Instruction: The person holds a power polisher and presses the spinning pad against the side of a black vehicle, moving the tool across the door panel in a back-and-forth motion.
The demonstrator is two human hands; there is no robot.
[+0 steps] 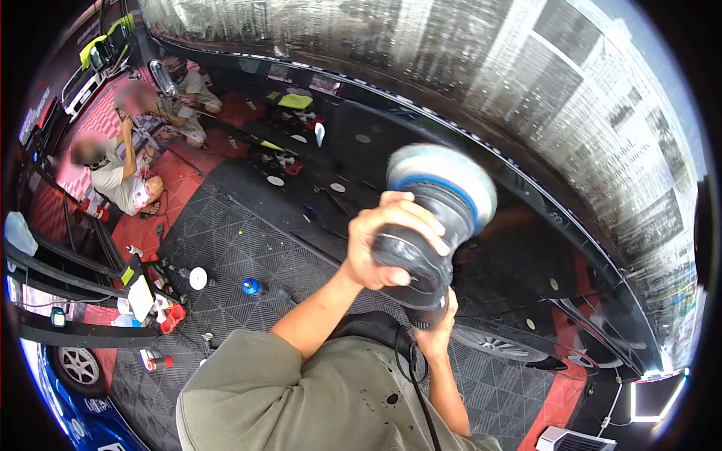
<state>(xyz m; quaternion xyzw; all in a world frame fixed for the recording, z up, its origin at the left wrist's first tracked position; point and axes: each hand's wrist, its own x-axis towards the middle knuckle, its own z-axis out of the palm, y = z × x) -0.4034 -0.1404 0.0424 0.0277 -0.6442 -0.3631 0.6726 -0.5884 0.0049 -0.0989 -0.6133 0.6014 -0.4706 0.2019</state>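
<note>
The work in hand looks like machine polishing of a glossy black car body panel (526, 259), and it reads as mid-pass rather than a start or a finish. The polisher (421, 248) is raised in the middle of the view, just in front of that panel. Its round foam pad (444, 171) is turned toward the paint and blurred, which suggests it is spinning. Whether the pad actually touches the surface cannot be told from this angle. The left hand (391, 242) sits on top of the machine's head, its fingers (421, 219) curled over the housing and pressed close together, the wrist bent back and the forearm rising from the near left. The right hand (438, 336) grips the body of the tool from below with its forearm nearly upright; its fingers wrap round the far side and are mostly hidden, so how tightly they close is hard to tell. A black cord (414, 376) hangs from the machine down across the olive shirt (301, 398). Above the panel, newspaper masking (571, 98) covers the upper bodywork. The next move probably calls for holding the pad flat to the curved panel, with even pressure from the top hand, and for minding the cord and the paper edge. Other people (120, 177) crouch far left on the tiled floor (226, 244), among bottles (252, 286).
</note>
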